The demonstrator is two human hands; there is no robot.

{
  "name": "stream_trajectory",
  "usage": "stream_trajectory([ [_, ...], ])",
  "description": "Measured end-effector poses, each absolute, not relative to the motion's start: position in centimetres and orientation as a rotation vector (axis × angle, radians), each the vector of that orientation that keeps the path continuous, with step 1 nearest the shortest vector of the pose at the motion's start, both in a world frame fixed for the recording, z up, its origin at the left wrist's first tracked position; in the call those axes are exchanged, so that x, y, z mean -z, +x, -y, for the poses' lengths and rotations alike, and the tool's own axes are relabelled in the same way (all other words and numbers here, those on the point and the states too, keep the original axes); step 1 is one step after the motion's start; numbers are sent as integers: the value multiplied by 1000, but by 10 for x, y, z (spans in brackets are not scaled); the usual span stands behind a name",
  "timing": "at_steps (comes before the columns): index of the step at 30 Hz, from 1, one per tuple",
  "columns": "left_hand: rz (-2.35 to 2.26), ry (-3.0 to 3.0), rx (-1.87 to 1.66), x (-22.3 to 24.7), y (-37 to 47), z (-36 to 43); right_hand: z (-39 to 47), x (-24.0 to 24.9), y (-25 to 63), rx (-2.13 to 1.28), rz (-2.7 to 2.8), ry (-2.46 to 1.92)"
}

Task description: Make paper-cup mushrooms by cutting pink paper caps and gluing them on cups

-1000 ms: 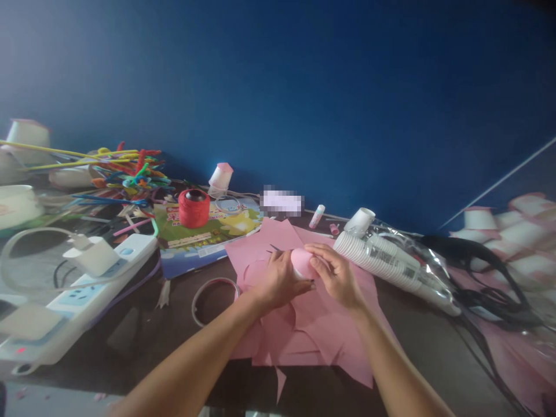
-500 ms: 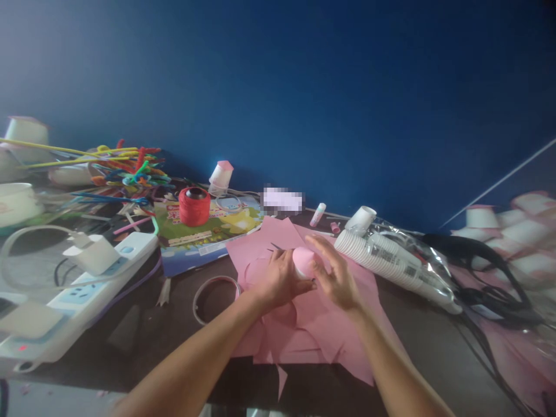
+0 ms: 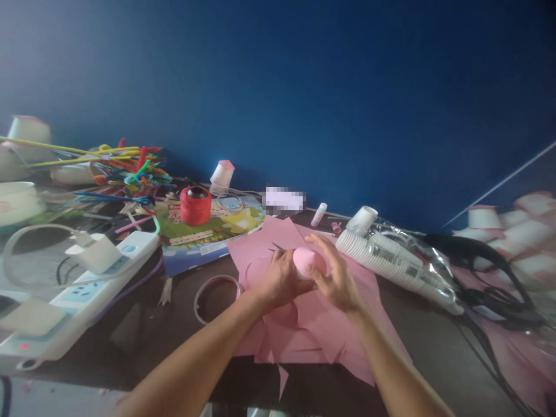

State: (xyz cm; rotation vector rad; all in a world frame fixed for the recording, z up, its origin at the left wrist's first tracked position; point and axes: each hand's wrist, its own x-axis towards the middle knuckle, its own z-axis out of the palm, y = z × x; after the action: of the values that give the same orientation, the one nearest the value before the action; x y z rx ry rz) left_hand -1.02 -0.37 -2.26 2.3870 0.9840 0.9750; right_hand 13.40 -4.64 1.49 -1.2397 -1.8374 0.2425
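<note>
My left hand (image 3: 282, 277) is closed around a white paper cup (image 3: 303, 277), mostly hidden by the fingers. Pink paper (image 3: 305, 258) covers the cup's upward-facing end. On the right, my right hand (image 3: 336, 275) has its thumb against this pink cover, while its other fingers stretch out beyond the cup, apart. Dark pointed tips, like scissor blades (image 3: 277, 247), stick out beside my left knuckles; whether they lie on the paper or are held is hidden. Beneath both hands spread pink paper sheets (image 3: 360, 324), some cut.
To the right lie a sleeve of paper cups (image 3: 382, 263) and a glue stick (image 3: 319, 214) with its cap (image 3: 336, 227) off. Leftward are a tape ring (image 3: 196, 304), red yarn (image 3: 195, 207), pipe cleaners (image 3: 139, 171) and a power strip (image 3: 82, 298). Pink-trimmed cups (image 3: 530, 231) pile at far right.
My right thumb has shifted onto the front of the pink cover, and more of the cover shows. My left hand keeps its hold on the cup. The view has shifted very slightly.
</note>
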Motion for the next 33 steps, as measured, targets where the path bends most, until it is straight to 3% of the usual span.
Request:
stream_trajectory([
  [8, -978, 2429, -1025, 26, -8, 2, 46, -15, 131, -134, 1911, -1230],
  [33, -921, 2340, -1029, 24, -9, 3, 48, -15, 136, -264, 1862, -1252],
])
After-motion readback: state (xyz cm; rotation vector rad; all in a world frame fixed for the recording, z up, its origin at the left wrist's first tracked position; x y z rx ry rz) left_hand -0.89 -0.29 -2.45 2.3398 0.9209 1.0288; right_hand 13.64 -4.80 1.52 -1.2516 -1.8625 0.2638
